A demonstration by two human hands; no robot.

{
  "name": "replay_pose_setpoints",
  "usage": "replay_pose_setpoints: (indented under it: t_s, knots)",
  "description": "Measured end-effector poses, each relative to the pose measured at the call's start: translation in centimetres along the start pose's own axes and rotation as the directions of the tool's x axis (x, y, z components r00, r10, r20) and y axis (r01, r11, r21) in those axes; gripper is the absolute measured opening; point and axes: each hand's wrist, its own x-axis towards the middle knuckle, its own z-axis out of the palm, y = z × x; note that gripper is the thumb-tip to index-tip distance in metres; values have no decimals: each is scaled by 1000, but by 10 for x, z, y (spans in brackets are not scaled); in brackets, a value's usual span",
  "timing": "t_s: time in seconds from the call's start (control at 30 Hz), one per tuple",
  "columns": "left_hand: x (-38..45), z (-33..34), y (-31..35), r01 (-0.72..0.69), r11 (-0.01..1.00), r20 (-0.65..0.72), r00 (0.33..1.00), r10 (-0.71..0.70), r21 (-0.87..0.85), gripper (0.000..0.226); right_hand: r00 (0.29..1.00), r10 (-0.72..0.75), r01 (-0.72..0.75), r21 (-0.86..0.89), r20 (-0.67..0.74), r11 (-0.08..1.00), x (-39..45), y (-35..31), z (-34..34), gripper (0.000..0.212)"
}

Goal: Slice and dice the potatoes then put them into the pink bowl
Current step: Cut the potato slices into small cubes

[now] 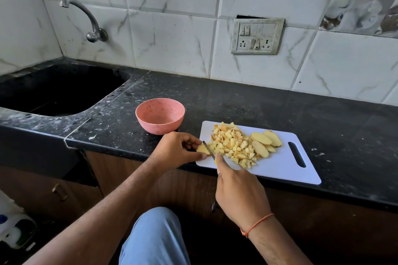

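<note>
White marble-patterned wall tiles are lining the room behind everything, with a grey switch and socket plate set into them and a curved metal tap reaching out at the left. Below, a black speckled stone worktop is running the width of the view, with a dark sink sunk into its left end and brown wooden cabinet fronts sitting under its edge. A white plastic cutting board with a handle slot is lying at the worktop's front edge. The pink bowl is standing upright just left of the board's far corner, with no potato showing inside it. A heap of diced potato is covering the board's left half, and several potato slices are lying just right of the heap. The right hand is gripping a knife by its yellow handle, forefinger stretched along the top, the blade resting on a potato piece at the board's left edge. The left hand is pinching that piece, fingers curled over it.
</note>
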Motion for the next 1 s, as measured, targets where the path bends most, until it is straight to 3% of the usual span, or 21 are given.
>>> replay_pose_setpoints:
  t_s: [0.33, 0.6, 1.0]
  knots:
    - [10, -4, 1, 60, 997, 54, 997, -62, 40, 41, 996, -20, 21, -10, 84, 1000, 14, -4, 3, 58]
    - [8, 0, -1, 56, 997, 22, 998, -57, 51, 37, 990, -30, 39, -62, 139, 997, 12, 1, 1, 61]
    - [10, -2, -2, 39, 997, 42, 998, -41, 65, 39, 994, 32, -36, 39, 108, 999, -39, 35, -15, 59]
